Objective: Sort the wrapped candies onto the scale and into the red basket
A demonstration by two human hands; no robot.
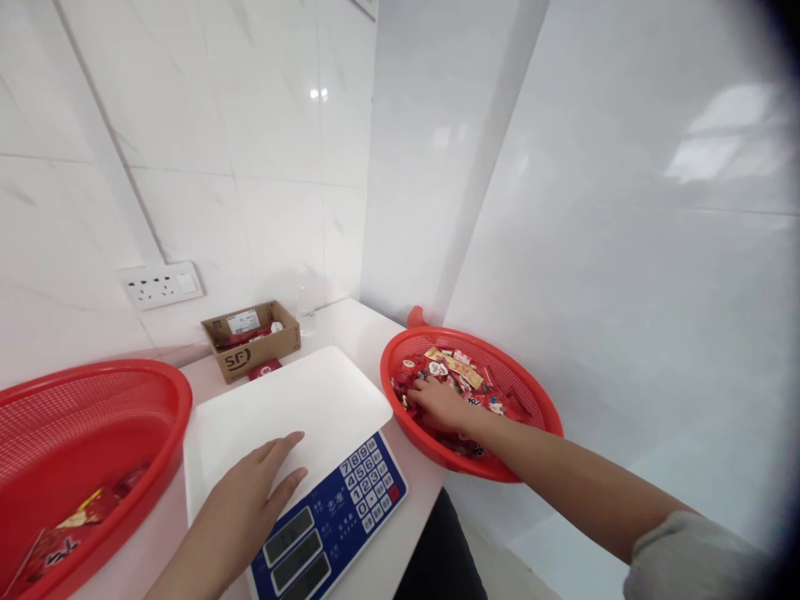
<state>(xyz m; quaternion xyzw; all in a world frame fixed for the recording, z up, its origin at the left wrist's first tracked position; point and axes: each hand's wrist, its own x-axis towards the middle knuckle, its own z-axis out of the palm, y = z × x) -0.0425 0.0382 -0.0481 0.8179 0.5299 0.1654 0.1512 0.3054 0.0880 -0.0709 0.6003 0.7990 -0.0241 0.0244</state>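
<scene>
My left hand hovers above the white pan of a digital scale, with fingers stretched out and nothing in them. Below the pan is the scale's blue panel, with a keypad and dark displays. On the right, my right hand reaches into a red plastic basket, its fingers apart and touching the small wrapped snack packets. The packets are mostly red, with a tan one lying on top. Some fingertips are partly hidden among the packets.
A second red basket at the left holds a few packets low inside. Behind the scale stands an open cardboard box with red packets, beside a clear container. One red packet lies before the box. Walls close off the back and right.
</scene>
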